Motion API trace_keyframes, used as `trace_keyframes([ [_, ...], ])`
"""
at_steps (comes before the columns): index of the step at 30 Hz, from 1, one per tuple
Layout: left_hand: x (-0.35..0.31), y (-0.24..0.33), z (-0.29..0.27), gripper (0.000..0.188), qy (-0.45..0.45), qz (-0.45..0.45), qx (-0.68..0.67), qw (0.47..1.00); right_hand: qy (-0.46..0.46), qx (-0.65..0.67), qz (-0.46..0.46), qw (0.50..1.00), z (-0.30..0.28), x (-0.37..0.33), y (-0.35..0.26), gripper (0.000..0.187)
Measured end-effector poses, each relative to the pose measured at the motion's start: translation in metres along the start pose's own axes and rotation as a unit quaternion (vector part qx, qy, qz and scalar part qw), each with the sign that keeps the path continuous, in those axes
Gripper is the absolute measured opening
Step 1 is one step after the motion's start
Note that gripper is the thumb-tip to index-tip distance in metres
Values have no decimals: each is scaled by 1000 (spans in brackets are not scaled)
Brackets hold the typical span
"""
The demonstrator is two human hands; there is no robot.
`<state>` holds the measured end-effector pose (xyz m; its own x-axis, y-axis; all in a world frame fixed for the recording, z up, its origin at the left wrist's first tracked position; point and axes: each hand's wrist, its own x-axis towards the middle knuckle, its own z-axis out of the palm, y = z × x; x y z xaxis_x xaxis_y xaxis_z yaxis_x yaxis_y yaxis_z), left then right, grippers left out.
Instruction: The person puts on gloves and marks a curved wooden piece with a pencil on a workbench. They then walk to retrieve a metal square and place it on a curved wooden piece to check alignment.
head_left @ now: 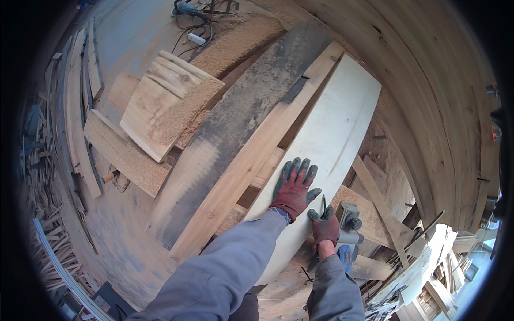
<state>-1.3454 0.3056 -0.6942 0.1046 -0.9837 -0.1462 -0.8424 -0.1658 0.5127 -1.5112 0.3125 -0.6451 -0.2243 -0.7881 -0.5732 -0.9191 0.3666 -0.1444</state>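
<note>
A long pale board lies slantwise before me. My left hand, in a red glove with dark fingertips, rests on it with the fingers spread. My right hand, gloved the same way, is closed at the board's right edge around a thin dark pencil that points upward. Just right of that hand stands a grey and blue power tool, partly hidden by the glove and sleeve. A narrow wooden plank runs along the left of the pale board, beside a wide dark-stained board.
Sawdust-covered wood blocks lie farther left. A corded blue power tool sits at the top, near a white power strip. Large slabs rise on the right. Piles of offcuts fill the left rim.
</note>
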Motion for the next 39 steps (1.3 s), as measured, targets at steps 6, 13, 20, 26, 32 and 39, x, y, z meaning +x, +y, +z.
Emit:
trace_keyframes([
  [6, 3, 7, -1, 76, -13, -19, 54, 998, -64, 23, 31, 997, -15, 1, -10, 63],
  [13, 6, 14, -5, 78, -4, -23, 78, 997, -74, 18, 33, 997, -21, 4, -11, 68],
  [20, 5, 14, -5, 79, -16, -25, 89, 996, -99, 13, 46, 994, -22, 7, -12, 70],
  [26, 5, 14, -6, 81, -41, -35, 104, 993, -176, -88, 7, 980, -69, 37, -33, 53],
  [32, 3, 13, -7, 79, -39, -49, 66, 996, 141, 73, -64, 985, -120, 162, -90, 69],
  [39, 2, 5, -9, 79, -25, -40, 20, 999, 63, 41, -81, 994, -107, 217, -115, 63],
])
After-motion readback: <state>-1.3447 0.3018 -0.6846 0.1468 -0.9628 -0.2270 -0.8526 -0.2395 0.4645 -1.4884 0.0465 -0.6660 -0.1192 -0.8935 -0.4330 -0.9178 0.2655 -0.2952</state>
